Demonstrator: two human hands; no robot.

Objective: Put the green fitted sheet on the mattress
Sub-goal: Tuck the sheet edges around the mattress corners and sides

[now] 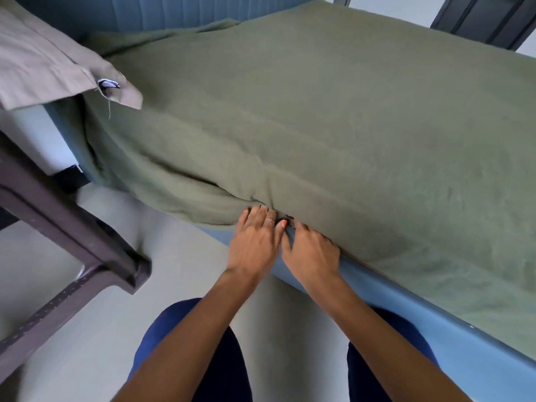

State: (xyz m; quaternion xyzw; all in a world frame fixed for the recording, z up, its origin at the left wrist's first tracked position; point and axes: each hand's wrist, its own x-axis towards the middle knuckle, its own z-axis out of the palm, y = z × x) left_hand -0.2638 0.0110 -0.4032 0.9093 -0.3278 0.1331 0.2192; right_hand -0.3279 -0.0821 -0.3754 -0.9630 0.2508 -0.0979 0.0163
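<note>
The green fitted sheet [319, 105] is spread over the whole top of the mattress [290, 184] and hangs down the near side. Near the left corner it is loose and bunched in folds, and its hem hangs below the mattress there. Along the near right edge it is pulled down to the blue bed frame [435, 329], which is seen under it as a long rail. A blue padded headboard [174, 10] stands at the far left end of the bed. A beige cloth [52, 62] with a small tag lies over the far left corner. A dark brown chair [72, 233] stands on the pale floor [179, 271], just beside the left end of the bed. Open floor is left between the chair and the bed. A dark door [487, 18] is seen past the far right corner.

The left hand [255, 242] is laid on the sheet's low edge with fingers spread wide. The right hand [311, 250] touches it, and its fingertips are hidden under the sheet's edge, so its grip cannot be told.
</note>
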